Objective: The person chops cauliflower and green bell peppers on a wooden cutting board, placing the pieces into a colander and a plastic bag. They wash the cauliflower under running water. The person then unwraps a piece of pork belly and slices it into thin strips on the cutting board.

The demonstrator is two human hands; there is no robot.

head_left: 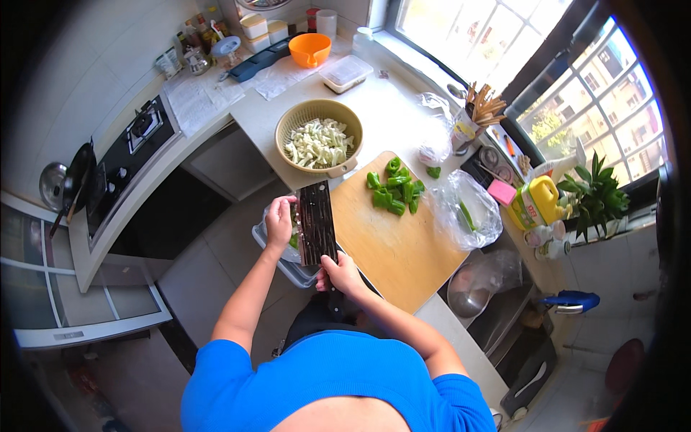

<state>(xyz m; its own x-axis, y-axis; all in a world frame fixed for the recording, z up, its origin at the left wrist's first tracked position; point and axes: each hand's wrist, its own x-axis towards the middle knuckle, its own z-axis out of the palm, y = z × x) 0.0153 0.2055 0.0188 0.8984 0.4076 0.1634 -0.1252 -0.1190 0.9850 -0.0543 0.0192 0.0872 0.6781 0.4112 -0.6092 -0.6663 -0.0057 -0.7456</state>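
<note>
My right hand (340,274) is closed round the dark handle of a broad cleaver (317,225), whose wet, dark blade points away from me past the cutting board's left edge. Beside the blade's left side, my left hand (278,224) has its fingers curled; whatever they hold is hidden. Below both hands is a bluish bin (299,274) lined with a clear bag, with green scraps showing. Cut green pepper pieces (396,189) lie at the far end of the wooden cutting board (403,252). A beige colander (281,121) beyond holds chopped pale vegetable (319,142), resembling cauliflower.
Right of the board sit a clear plastic bag (481,209) and a metal bowl (468,295) by the sink. An orange bowl (310,50) and a lidded container (345,73) stand farther back. A gas hob (122,165) is on the left.
</note>
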